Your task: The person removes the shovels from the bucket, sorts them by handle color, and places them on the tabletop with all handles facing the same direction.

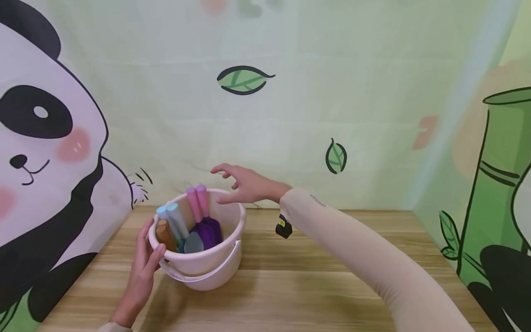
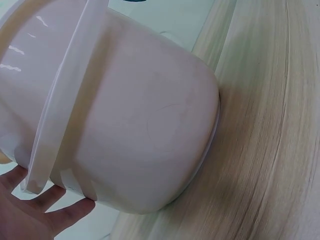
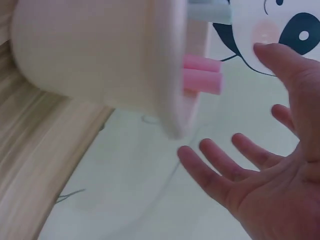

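Note:
A pale pink bucket (image 1: 213, 282) stands at the left of the table, its carrying handle (image 1: 207, 275) hanging down in front. Inside, two pink-handled shovels with purple blades (image 1: 201, 234) lean upright. Beside them are two light blue handles (image 1: 174, 216), a grey-blue scoop-like blade (image 1: 194, 242) and a brown block-like piece (image 1: 165, 234). My left hand (image 1: 143, 263) grips the rim at the left, thumb near the front, with fingertips (image 2: 75, 212) against the outer wall. Over the back right rim, my right hand (image 1: 249, 184) hovers with fingers spread, holding nothing, close to the pink handles (image 3: 202, 80).
The wooden table (image 1: 332, 276) reaches back to a hanging cloth backdrop (image 1: 290, 115) printed with pandas, leaves and bamboo. A small black device (image 1: 284, 228) hangs at my right wrist below the cream sleeve (image 1: 356, 244).

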Demonstrator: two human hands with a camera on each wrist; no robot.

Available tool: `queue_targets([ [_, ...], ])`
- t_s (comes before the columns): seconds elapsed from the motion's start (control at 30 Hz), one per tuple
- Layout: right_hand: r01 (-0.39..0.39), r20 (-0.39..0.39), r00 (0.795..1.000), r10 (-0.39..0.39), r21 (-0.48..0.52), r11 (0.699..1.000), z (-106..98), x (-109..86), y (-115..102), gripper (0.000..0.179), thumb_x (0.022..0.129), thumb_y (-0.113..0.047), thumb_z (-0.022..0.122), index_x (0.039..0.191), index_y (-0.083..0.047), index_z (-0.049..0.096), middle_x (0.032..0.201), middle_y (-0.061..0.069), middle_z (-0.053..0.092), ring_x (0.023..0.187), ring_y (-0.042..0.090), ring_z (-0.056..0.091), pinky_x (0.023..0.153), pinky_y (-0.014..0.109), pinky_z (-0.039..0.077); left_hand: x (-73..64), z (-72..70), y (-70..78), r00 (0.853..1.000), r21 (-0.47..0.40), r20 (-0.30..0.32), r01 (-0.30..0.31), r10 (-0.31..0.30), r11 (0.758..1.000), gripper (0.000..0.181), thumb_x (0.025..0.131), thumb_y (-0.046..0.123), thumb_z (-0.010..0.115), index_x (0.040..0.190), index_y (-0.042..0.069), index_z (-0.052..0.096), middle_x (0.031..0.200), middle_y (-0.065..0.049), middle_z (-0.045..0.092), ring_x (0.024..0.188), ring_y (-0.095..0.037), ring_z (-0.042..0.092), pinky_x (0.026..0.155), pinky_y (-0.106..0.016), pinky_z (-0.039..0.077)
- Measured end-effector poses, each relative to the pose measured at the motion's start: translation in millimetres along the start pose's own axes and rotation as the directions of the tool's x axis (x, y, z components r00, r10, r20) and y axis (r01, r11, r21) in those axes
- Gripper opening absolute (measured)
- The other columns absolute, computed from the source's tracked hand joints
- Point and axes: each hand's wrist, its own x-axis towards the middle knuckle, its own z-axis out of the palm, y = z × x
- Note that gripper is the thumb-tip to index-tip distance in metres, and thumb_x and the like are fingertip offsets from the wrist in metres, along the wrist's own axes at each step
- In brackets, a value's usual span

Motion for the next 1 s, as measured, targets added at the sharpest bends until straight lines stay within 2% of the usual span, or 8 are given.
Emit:
queue_targets([
  [0.07, -0.014, 0.022, 1.000, 0.014, -0.016, 1.000, -1.8, 7.0, -4.8, 0.075, 0.093, -0.036, 0.075, 0.156, -0.022, 0.036, 0.154, 0.011, 0.046, 0.118, 0.033, 0.064, 0.094, 0.035, 0.054, -0.6, 0.3, -0.2, 1.000, -0.002, -0.001, -0.005, 0.005, 1.000, 0.064, 0.109, 0.018, 0.042, 0.165, 0.029, 0.014, 0.168, -0.008, 0.015, 0.143, -0.040, 0.029, 0.088, -0.014, 0.046],
  [0.2, -0.070, 0.047, 0.996, 0.070, -0.016, 0.997, -4.5, 20.2, -11.9, 0.071, 0.093, -0.037, 0.076, 0.152, -0.023, 0.040, 0.148, 0.014, 0.050, 0.105, 0.026, 0.068, 0.081, 0.032, 0.059, -0.6, -0.1, -1.1, 1.000, 0.006, 0.004, -0.002, 0.002, 1.000, 0.064, 0.109, 0.020, 0.042, 0.165, 0.031, 0.014, 0.168, -0.008, 0.014, 0.143, -0.041, 0.028, 0.088, -0.015, 0.046],
  [0.3, -0.125, 0.056, 0.991, 0.123, 0.020, 0.992, -5.5, 27.8, -16.5, 0.067, 0.093, -0.033, 0.077, 0.150, -0.023, 0.043, 0.146, 0.015, 0.051, 0.103, 0.024, 0.067, 0.072, 0.033, 0.061, -1.1, -0.6, -1.6, 1.000, 0.016, 0.008, 0.006, -0.006, 1.000, 0.064, 0.109, 0.021, 0.041, 0.165, 0.032, 0.012, 0.168, -0.008, 0.013, 0.144, -0.043, 0.028, 0.087, -0.017, 0.047],
  [0.53, -0.221, 0.070, 0.974, 0.214, 0.117, 0.968, -2.7, 40.5, -29.4, 0.061, 0.094, -0.025, 0.076, 0.147, -0.021, 0.046, 0.144, 0.017, 0.052, 0.116, 0.031, 0.061, 0.073, 0.041, 0.062, -0.9, -1.9, -2.0, 1.000, 0.019, 0.004, 0.012, -0.012, 1.000, 0.063, 0.109, 0.022, 0.041, 0.165, 0.032, 0.013, 0.169, -0.006, 0.013, 0.145, -0.042, 0.026, 0.088, -0.017, 0.046],
  [0.7, -0.257, 0.075, 0.966, 0.247, 0.194, 0.947, 6.0, 52.2, -34.0, 0.055, 0.095, -0.021, 0.075, 0.143, -0.018, 0.049, 0.139, 0.020, 0.052, 0.111, 0.041, 0.065, 0.073, 0.045, 0.062, -2.6, -4.1, -1.6, 1.000, 0.014, 0.003, 0.015, -0.015, 1.000, 0.063, 0.109, 0.022, 0.041, 0.165, 0.032, 0.013, 0.169, -0.006, 0.013, 0.145, -0.044, 0.026, 0.086, -0.017, 0.047],
  [1.0, -0.289, 0.038, 0.956, 0.290, 0.266, 0.920, 22.8, 67.4, -35.2, 0.039, 0.094, -0.009, 0.074, 0.128, -0.012, 0.055, 0.117, 0.016, 0.057, 0.106, 0.042, 0.067, 0.071, 0.047, 0.062, -2.7, -3.5, 0.5, 1.000, 0.018, 0.015, 0.014, -0.015, 1.000, 0.064, 0.109, 0.022, 0.041, 0.165, 0.033, 0.012, 0.169, -0.007, 0.014, 0.146, -0.044, 0.027, 0.086, -0.021, 0.049],
])
